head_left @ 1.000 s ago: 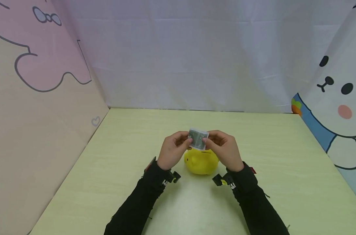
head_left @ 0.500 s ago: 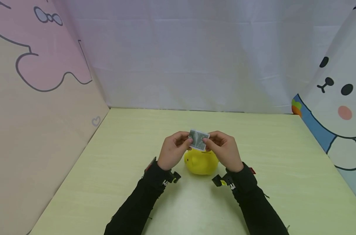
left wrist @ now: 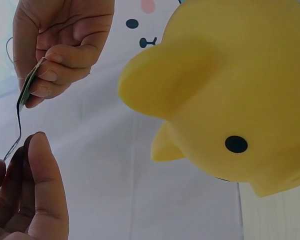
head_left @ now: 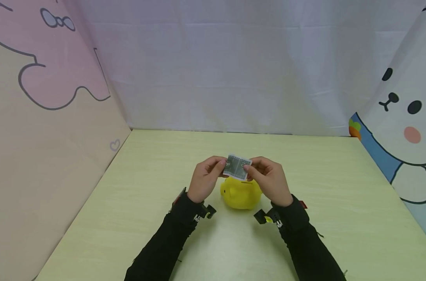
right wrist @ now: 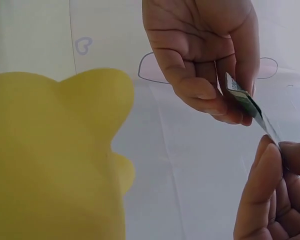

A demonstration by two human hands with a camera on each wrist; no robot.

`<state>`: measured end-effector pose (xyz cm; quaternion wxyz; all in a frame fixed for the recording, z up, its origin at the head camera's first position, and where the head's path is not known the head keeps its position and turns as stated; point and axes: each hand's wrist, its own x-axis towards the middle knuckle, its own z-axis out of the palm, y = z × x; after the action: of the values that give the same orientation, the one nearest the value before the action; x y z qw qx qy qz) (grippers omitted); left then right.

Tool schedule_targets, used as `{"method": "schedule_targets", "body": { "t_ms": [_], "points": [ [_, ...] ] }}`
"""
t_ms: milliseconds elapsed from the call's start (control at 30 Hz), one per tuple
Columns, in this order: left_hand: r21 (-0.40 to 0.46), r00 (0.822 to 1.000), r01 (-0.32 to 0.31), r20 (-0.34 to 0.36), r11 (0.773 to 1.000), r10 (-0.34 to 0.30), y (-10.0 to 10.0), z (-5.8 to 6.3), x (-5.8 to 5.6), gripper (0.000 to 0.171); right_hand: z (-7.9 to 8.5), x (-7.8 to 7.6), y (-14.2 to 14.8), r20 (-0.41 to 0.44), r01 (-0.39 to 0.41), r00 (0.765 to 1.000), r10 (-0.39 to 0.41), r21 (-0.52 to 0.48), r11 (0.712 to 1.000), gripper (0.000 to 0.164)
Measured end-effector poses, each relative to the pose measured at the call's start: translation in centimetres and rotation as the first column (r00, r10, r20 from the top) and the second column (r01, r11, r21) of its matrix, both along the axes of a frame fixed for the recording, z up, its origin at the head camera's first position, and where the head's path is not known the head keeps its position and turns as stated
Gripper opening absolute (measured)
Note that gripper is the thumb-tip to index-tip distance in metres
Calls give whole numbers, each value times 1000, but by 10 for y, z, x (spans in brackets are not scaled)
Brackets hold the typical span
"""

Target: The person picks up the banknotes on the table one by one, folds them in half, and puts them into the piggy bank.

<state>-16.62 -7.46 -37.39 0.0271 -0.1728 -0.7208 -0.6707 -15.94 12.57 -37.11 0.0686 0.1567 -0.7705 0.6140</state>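
Note:
Above a yellow piggy bank (head_left: 240,195), I hold a small folded green banknote (head_left: 236,168) between both hands. My left hand (head_left: 206,177) pinches its left edge between thumb and fingers. On the other side, my right hand (head_left: 270,177) pinches its right edge with the thumb on the face towards me. A dark slot shows on top of the piggy bank, just below the note. In the left wrist view the banknote (left wrist: 24,97) appears edge-on and bent. The right wrist view shows folded layers at the note's (right wrist: 247,104) far end, near the left hand's fingers.
The piggy bank stands on a pale wooden table (head_left: 157,175), its eye facing left. A white cloth (head_left: 213,78) hangs behind the table. Cartoon-printed panels flank it, with a white animal (head_left: 402,109) on the right.
My left thumb and fingers have shifted slightly left on the banknote, and more of its width now shows. The right hand and the piggy bank have stayed almost still.

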Motion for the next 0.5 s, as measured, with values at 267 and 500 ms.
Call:
{"method": "schedule_targets", "body": {
  "t_ms": [267, 500],
  "points": [
    [4, 1000, 25, 4, 1000, -25, 1, 0, 0, 21, -1, -1, 1, 0, 12, 1000, -12, -8, 1000, 14],
    [-13, 997, 68, -34, 998, -68, 1, 0, 3, 18, -3, -2, 1, -10, 19, 1000, -19, -14, 1000, 14]
  ]
}}
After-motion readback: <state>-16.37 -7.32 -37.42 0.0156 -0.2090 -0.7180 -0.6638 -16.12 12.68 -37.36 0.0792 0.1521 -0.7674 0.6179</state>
